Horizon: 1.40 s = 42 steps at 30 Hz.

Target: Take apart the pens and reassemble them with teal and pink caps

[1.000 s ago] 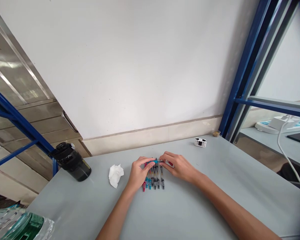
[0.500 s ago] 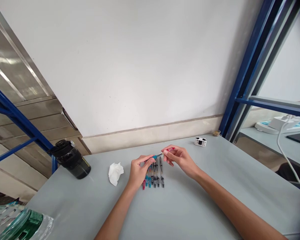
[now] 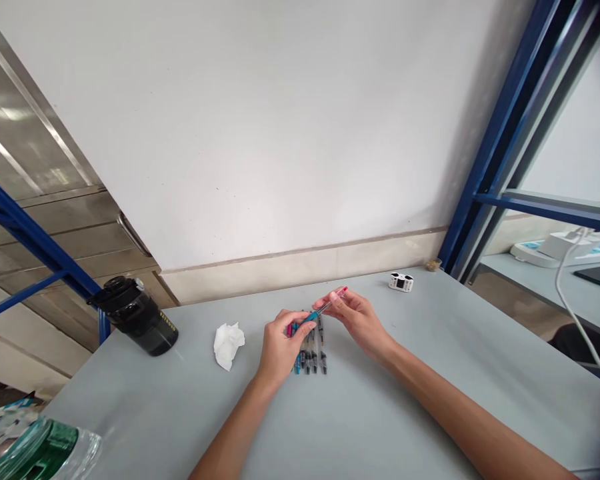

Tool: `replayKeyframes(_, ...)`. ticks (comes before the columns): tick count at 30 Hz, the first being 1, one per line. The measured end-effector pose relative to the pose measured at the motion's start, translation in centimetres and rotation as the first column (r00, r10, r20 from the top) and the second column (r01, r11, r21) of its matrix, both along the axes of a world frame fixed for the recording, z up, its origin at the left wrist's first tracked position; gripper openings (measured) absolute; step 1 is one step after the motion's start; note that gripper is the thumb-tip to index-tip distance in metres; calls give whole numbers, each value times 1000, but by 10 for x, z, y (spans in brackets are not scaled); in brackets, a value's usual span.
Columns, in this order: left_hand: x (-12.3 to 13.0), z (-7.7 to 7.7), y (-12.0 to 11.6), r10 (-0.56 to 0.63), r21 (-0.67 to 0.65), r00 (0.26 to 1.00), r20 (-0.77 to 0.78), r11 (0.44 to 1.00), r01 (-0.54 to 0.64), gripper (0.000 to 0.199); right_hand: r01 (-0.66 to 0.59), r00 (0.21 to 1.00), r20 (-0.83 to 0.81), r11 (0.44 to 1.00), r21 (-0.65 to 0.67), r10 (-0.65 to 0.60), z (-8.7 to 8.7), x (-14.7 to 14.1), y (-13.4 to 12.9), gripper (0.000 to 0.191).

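My left hand [image 3: 284, 343] is closed on a teal pen piece [image 3: 310, 317], tilted up to the right. A thin tip runs from it toward my right hand [image 3: 363, 320], whose fingers pinch a clear piece with a red end [image 3: 343, 291]. The two held pieces meet between my fingertips. Below them, several dark and blue pen parts [image 3: 315, 363] lie in rows on the grey table [image 3: 330, 427]; my left hand hides some of them.
Crumpled white tissue [image 3: 228, 345] lies left of my hands. Farther left stand a black bottle [image 3: 140, 319] and a clear container with a green band [image 3: 55, 447]. A small white device [image 3: 401, 282] sits at the back right.
The teal piece now shows more and slants more steeply, with the red-ended piece lined up against it. My left hand has shifted slightly down and covers more of the pen parts.
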<state>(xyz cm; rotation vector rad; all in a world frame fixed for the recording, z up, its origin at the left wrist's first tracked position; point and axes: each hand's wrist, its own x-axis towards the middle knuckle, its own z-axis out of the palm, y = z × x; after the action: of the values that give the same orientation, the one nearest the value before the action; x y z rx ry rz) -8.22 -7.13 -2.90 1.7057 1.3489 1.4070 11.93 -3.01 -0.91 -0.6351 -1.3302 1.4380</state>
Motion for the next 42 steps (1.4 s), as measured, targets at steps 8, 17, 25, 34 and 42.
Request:
replayKeyframes(8,8,-2,-3,14,33,998,-60,999,-12,37,30,928,-351,967,-251,-120,12,24,18,52)
replayKeyframes(17,3,-1,-4,78,1,997,-11,997,-78,47,69,826,-495,920,-385,-269,12,56,28,51)
replayKeyframes(25,7,-3,-3,43,4,999,-16,999,-43,49,88,845,-478,946,-313,-237,12,57,27,49)
replayKeyframes(34,7,0,-4,72,-25,996,-42,997,-74,44,155,868,-431,959,-237,-247,23,42,20,58)
replayKeyframes(42,3,-12,5,94,0,983,-157,995,-95,34,285,951,-114,958,-41,-288,12,26,21,59)
